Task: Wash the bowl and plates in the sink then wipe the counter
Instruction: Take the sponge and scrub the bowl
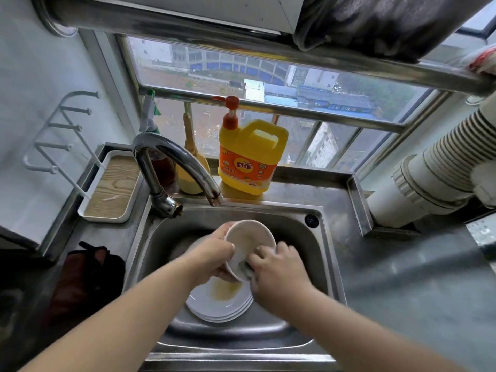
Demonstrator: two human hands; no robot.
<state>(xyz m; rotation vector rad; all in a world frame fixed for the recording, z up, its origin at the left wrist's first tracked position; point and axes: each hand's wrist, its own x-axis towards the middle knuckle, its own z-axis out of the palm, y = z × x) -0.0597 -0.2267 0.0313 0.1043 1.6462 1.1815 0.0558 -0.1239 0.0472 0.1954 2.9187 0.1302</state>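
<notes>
Over the steel sink [300, 218] my left hand [214, 251] grips a white bowl [248, 238] by its rim, tilted on its side with the inside facing right. My right hand [276, 269] presses a grey-green scrubbing pad [245, 268] into the bowl's lower inside; the pad is mostly hidden under the fingers. Beneath both hands a stack of white plates [220, 304] lies in the basin, the top one smeared with yellowish sauce.
A curved tap [177, 157] arches over the sink's back left. A yellow detergent jug [249, 154] stands on the ledge behind. A white tray [112, 189] sits left, dark cloth [88, 275] on the left counter, grey counter [416, 277] right, white pipe [429, 178] far right.
</notes>
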